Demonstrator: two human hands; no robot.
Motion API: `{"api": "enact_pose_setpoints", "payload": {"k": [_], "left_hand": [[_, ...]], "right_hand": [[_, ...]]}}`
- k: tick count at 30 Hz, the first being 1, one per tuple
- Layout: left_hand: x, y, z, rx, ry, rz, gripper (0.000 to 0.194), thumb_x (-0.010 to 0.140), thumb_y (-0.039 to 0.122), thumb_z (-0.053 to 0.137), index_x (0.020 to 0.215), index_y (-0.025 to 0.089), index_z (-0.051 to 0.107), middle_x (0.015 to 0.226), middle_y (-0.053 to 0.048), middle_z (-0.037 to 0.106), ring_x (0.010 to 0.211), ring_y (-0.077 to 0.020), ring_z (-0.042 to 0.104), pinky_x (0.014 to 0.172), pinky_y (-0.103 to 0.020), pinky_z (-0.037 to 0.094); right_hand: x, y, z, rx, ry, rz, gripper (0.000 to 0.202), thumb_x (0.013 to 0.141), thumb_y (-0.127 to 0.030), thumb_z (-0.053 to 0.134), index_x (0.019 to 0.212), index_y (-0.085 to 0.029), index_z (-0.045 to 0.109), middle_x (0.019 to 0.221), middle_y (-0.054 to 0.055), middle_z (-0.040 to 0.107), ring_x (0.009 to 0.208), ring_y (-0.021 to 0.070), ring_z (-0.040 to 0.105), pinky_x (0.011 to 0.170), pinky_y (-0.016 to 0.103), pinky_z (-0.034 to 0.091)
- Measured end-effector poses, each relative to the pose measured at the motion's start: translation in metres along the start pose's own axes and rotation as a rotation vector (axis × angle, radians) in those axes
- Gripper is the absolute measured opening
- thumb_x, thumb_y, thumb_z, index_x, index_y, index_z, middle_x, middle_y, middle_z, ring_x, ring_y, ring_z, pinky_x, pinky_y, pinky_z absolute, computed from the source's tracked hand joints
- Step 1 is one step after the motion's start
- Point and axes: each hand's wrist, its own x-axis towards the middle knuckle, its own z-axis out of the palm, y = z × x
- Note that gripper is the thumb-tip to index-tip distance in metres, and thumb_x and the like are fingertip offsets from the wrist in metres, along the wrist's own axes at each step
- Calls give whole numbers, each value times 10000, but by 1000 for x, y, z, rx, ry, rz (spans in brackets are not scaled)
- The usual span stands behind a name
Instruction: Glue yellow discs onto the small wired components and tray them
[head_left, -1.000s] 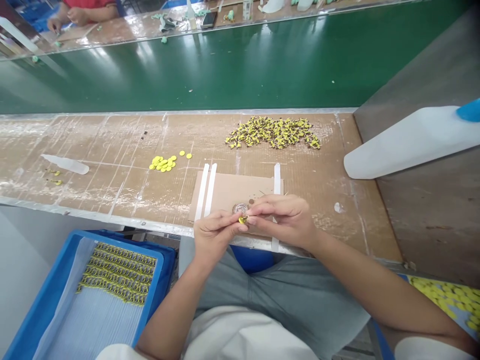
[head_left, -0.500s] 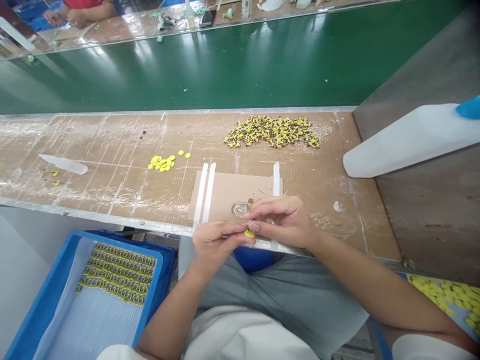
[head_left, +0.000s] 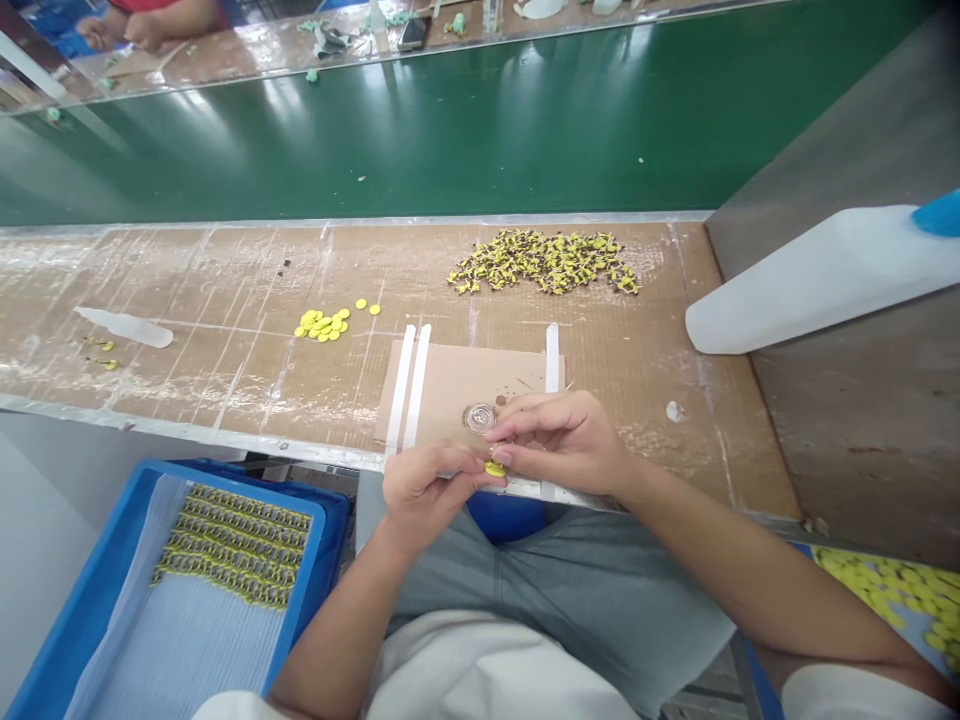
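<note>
My left hand (head_left: 431, 490) pinches a small yellow disc (head_left: 494, 468) by its edge, over the near rim of the bench. From the other side my right hand (head_left: 559, 440) comes in with thumb and forefinger closed at the disc's top; a tiny part seems to be between those fingertips, too small to name. Just beyond the fingers lies a small round clear dish (head_left: 478, 418) on a taped cardboard sheet (head_left: 450, 385). Farther back is a heap of small yellow-and-brown pieces (head_left: 544, 262). Loose yellow discs (head_left: 322, 325) lie to the left.
A white plastic bottle (head_left: 810, 280) with a blue end juts in at right. A narrow translucent bottle (head_left: 127, 325) lies at left. Below stands a blue crate (head_left: 319, 560) with rows of yellow-brown pieces; more yellow discs (head_left: 892, 585) are at lower right. Another person's hands (head_left: 120, 32) are across the green strip.
Both hands and the yellow disc have shifted very slightly left. The fingers keep their pinch, and the things on the bench stay as they were.
</note>
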Motion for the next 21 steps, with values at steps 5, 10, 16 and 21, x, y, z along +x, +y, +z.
{"api": "enact_pose_setpoints", "payload": {"k": [5, 10, 16, 21], "left_hand": [[1, 1, -6, 89, -72, 56, 235, 759, 96, 772, 950, 197, 678, 850, -25, 774, 777, -172, 743, 694, -261, 607], [3, 5, -10, 203, -104, 122, 240, 756, 109, 780, 951, 205, 679, 835, 2, 774, 753, -144, 738, 703, -232, 597], [0, 9, -5, 183, -40, -11, 249, 725, 36, 779, 881, 208, 687, 836, 5, 773, 755, -156, 738, 708, -250, 597], [-1, 9, -4, 158, -25, -29, 248, 727, 31, 773, 877, 211, 692, 831, 8, 773, 755, -163, 740, 706, -255, 601]], "right_hand": [[2, -2, 0, -12, -28, -8, 187, 796, -128, 742, 980, -122, 772, 848, 98, 734, 757, 133, 680, 674, 202, 554], [2, -2, 1, 42, -32, 77, 185, 788, -161, 757, 970, -136, 777, 846, 89, 753, 742, 147, 699, 644, 206, 571], [3, -2, 1, 47, -7, 138, 187, 776, -158, 764, 961, -135, 775, 843, 80, 748, 739, 140, 700, 641, 192, 577], [5, -3, 1, 39, -24, 131, 173, 785, -156, 755, 955, -128, 774, 820, 81, 741, 734, 140, 690, 635, 199, 566]]}}
